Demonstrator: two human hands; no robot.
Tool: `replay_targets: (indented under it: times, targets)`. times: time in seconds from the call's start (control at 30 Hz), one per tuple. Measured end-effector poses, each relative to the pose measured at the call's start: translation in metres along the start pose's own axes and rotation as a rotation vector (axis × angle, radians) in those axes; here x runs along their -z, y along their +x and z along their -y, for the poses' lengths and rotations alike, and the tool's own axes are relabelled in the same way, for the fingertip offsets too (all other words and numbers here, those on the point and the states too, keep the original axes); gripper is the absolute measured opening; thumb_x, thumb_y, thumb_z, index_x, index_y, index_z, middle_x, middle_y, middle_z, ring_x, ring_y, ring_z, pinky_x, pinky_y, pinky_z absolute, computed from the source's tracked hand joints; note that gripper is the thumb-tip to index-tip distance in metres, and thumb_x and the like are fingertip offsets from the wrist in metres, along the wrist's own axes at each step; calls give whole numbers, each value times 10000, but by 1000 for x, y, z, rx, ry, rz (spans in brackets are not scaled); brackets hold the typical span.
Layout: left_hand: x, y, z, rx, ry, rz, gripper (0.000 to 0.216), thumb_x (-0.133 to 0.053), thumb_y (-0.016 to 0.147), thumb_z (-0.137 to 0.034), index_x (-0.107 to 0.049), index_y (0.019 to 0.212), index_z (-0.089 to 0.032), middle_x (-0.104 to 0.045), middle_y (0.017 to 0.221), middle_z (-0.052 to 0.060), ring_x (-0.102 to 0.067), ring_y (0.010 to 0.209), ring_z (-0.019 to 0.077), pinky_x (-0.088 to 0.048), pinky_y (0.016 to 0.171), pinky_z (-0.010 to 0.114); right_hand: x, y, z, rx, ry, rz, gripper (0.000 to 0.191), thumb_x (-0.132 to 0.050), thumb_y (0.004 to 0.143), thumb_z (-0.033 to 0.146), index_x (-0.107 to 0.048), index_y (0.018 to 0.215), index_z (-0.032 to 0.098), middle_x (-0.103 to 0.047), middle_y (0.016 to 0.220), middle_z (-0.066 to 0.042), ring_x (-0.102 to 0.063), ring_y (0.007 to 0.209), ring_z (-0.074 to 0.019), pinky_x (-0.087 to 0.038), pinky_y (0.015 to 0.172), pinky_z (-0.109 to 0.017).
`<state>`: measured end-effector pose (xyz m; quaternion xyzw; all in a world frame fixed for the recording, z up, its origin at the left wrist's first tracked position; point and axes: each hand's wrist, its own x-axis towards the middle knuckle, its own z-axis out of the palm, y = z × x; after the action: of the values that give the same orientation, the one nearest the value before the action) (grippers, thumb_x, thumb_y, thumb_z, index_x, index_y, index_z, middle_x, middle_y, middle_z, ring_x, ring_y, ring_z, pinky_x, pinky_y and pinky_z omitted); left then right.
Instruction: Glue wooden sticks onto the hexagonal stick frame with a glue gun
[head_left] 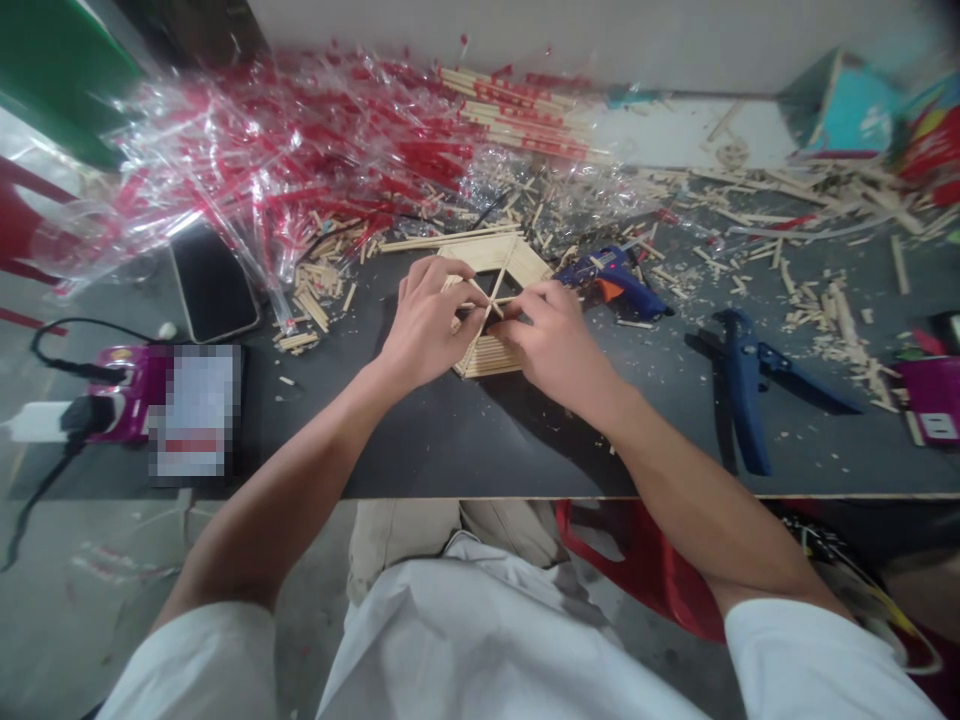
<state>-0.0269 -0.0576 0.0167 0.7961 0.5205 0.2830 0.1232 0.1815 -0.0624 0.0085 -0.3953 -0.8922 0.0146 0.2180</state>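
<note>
A hexagonal frame of stacked wooden sticks (491,360) stands in the middle of the table, with thin sticks crossing over its open centre. My left hand (431,318) reaches over its left side, thumb and fingertips pinched on a crossing wooden stick (504,268) near the centre. From the right, my right hand (553,335) pinches a wooden stick close to the same crossing point. Its fingertips are partly hidden. Just behind my right hand lies a blue glue gun (626,285) with an orange trigger.
A blue hand cutter (742,390) lies at right. Red-and-clear plastic wrappers (300,140) heap up at the back left, beside bundled chopsticks (525,115). Stick offcuts (832,325) litter the table. A dark phone (214,280), a second phone with a blurred screen (196,410) and a purple power strip (124,395) lie left.
</note>
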Motion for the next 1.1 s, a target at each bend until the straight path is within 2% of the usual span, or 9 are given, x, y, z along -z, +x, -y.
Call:
replay_targets:
  times: [0.1,0.2,0.3,0.4,0.73,0.93,1.1]
  targets:
    - [2,0,0,-104,-25,41,193,-586,1037,-295,-767,1031,-229,-672,1295,105,-540,1333,314,-410,1152,530,6,1,-6,-21,54,-36,252,-565,1058,212,-800,967,209,-723,1044,-111,-562,1127,-302,-466,964,-483]
    - [3,-1,-1,-167,-19,80,231,-586,1047,-322,-789,1011,-219,-695,1260,115,-551,1316,322,-421,1130,524,19,0,-15,-119,131,-81,234,-577,1045,223,-809,1020,211,-720,999,-110,-599,1052,-291,-491,956,-477]
    - [1,-2,-3,-187,-1,97,241,-605,1044,-327,-806,980,-209,-709,1251,117,-555,1315,331,-430,1111,521,31,-4,-23,-236,222,-58,226,-584,1027,215,-805,1073,221,-721,990,-96,-642,892,-244,-522,845,-422]
    - [-1,-2,-7,-193,9,93,247,-609,1045,-314,-811,959,-201,-723,1233,115,-573,1290,325,-442,1095,513,35,-7,-25,-267,285,-5,192,-616,996,195,-803,1041,208,-732,986,-93,-653,791,-209,-526,769,-378]
    - [-10,1,-10,-159,1,75,246,-615,1033,-286,-774,869,-193,-728,1178,105,-612,1200,288,-486,1067,484,29,-4,-20,-251,345,111,201,-602,991,166,-802,969,167,-716,926,-96,-674,865,-224,-514,826,-359]
    - [-11,1,-10,-168,-15,58,238,-620,1024,-280,-760,854,-190,-727,1168,103,-621,1181,283,-500,1053,480,30,-5,-19,-250,351,98,207,-577,1001,168,-782,972,171,-703,931,-92,-658,872,-222,-496,830,-359]
    - [-6,4,-1,-129,-29,47,221,-601,1038,-292,-764,915,-207,-725,1166,98,-618,1177,279,-469,1095,507,29,-6,-16,-212,386,59,208,-571,1021,208,-773,1052,176,-696,996,-99,-638,863,-214,-494,817,-362]
